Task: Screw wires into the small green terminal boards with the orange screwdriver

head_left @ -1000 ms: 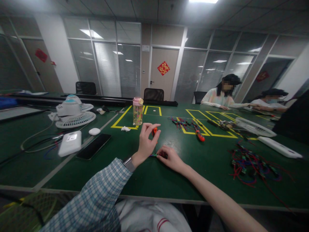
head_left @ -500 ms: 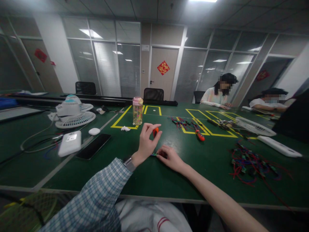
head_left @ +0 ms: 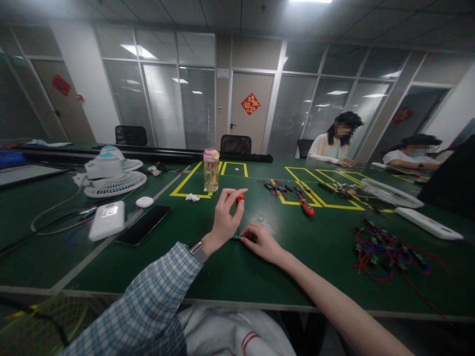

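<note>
My left hand (head_left: 225, 217) is raised over the table with its fingers closed around the orange-and-black handle of a screwdriver (head_left: 241, 198). The screwdriver stands upright, its thin shaft reaching down to a small green circuit board (head_left: 236, 237) on the tabletop. Resting on the table just to the right, my right hand (head_left: 262, 242) pinches the board's edge between thumb and bent fingers. Most of the board and the tool's tip are hidden or too small to make out.
A tangle of wired boards (head_left: 386, 247) lies to the right, another bundle (head_left: 278, 188) farther back near a red-handled tool (head_left: 307, 207). A bottle (head_left: 211, 170), black phone (head_left: 144, 225), white power bank (head_left: 107, 221) and fan (head_left: 115, 183) stand left. Two people (head_left: 339, 138) sit across the table.
My left thumb and fingers have shifted slightly on the screwdriver handle, and the handle looks turned. My right hand and the board have stayed in place.
</note>
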